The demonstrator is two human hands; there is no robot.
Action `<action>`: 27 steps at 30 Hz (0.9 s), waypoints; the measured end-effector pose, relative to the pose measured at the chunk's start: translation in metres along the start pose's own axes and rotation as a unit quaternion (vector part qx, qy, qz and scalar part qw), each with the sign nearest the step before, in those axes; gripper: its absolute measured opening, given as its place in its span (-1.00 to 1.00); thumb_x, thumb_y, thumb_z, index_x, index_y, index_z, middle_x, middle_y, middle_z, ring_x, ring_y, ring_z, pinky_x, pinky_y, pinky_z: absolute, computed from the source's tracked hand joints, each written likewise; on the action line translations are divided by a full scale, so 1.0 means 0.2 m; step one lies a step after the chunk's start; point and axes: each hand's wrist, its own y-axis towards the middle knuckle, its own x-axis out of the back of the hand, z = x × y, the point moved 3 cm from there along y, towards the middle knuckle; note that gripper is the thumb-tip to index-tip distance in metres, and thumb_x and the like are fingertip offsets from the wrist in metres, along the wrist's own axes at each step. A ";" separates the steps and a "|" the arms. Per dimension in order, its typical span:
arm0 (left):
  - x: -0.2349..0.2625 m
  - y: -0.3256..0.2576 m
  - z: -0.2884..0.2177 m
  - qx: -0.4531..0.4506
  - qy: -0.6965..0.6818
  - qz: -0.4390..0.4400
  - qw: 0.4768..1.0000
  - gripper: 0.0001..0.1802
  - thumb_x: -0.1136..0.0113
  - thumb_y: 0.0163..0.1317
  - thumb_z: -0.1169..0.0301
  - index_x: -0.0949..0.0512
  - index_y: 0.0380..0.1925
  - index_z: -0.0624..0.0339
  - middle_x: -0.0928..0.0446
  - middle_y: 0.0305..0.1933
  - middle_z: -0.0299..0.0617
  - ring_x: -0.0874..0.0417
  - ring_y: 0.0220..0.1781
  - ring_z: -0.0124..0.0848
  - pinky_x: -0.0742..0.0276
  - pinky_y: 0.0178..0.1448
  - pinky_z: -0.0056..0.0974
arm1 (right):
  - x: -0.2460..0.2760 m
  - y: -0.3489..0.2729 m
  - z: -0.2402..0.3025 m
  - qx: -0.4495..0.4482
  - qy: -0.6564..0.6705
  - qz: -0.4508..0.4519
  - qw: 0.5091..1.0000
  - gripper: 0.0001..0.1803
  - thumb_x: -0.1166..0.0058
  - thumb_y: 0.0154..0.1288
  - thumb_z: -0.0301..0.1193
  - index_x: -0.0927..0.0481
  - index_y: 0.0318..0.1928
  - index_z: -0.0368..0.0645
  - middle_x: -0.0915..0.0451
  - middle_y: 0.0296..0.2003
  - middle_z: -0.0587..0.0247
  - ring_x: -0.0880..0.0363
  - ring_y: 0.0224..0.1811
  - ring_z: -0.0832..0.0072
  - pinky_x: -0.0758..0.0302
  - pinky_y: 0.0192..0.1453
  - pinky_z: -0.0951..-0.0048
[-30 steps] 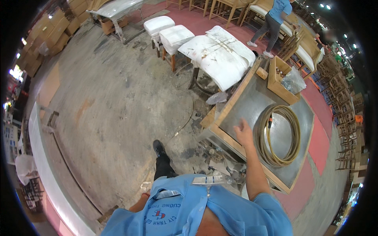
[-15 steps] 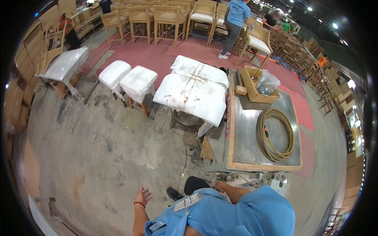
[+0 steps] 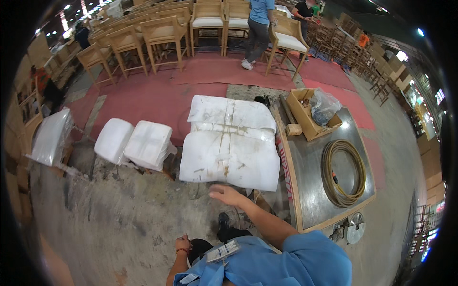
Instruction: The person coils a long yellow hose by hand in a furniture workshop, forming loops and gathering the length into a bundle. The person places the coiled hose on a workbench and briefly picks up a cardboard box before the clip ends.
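Note:
My right hand (image 3: pixel 226 195) reaches forward and left, just short of the near edge of a padded top wrapped in white foam (image 3: pixel 229 162). Its fingers look stretched out, with nothing held. That foam has brown tape across it and dark stains. My left hand (image 3: pixel 182 242), a beaded bracelet at its wrist, hangs low beside my dark-trousered leg. Its fingers are mostly turned from view, and no object shows in it. Two white-wrapped stools, one (image 3: pixel 114 141) beside the other (image 3: pixel 148 144), stand left of the foam-covered top.
On the right, a metal-topped workbench (image 3: pixel 305 167) carries a coiled hose (image 3: pixel 344 173), a wooden box (image 3: pixel 312 134) with a clear bag, and a wood block (image 3: pixel 294 129). A plastic-wrapped piece (image 3: pixel 50 137) stands far left. Wooden chairs (image 3: pixel 164 33) and a person (image 3: pixel 260 28) are beyond the red matting.
My view has shifted closer to the foam-covered top. My right hand has swung out from beside my body to its near edge. My left hand has drawn back toward my leg.

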 end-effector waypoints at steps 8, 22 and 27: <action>0.07 0.85 -0.57 -0.078 0.277 0.149 0.946 -0.17 0.50 0.27 -0.28 -0.37 0.20 0.13 -0.29 0.28 0.18 -0.23 0.36 0.01 -0.09 0.41 -0.11 | 0.47 0.54 0.23 -0.116 -0.400 -0.529 0.739 -0.26 -0.06 0.14 0.01 -0.27 0.26 -0.13 -0.13 0.32 -0.09 0.03 0.40 0.01 0.10 0.34 -0.19; -0.40 2.63 -1.28 -0.047 0.089 0.185 0.978 0.02 -0.05 0.19 -0.12 0.21 0.40 0.25 0.00 0.43 0.15 -0.06 0.45 0.00 -0.06 0.44 -0.10 | 0.53 0.81 0.07 -0.110 -0.475 -0.599 0.635 -0.34 -0.02 0.14 -0.10 -0.36 0.18 -0.25 -0.21 0.26 -0.20 -0.14 0.31 -0.10 0.01 0.33 -0.08; -0.80 2.85 -1.19 -0.177 0.085 0.327 0.924 -0.13 -0.03 0.25 -0.04 0.06 0.36 0.23 -0.13 0.35 0.05 -0.18 0.35 -0.08 -0.11 0.37 -0.11 | 0.55 0.79 0.02 -0.086 -0.480 -0.587 0.646 -0.33 0.10 0.25 -0.08 -0.28 0.22 -0.31 -0.17 0.27 -0.26 -0.11 0.33 -0.11 0.00 0.37 0.00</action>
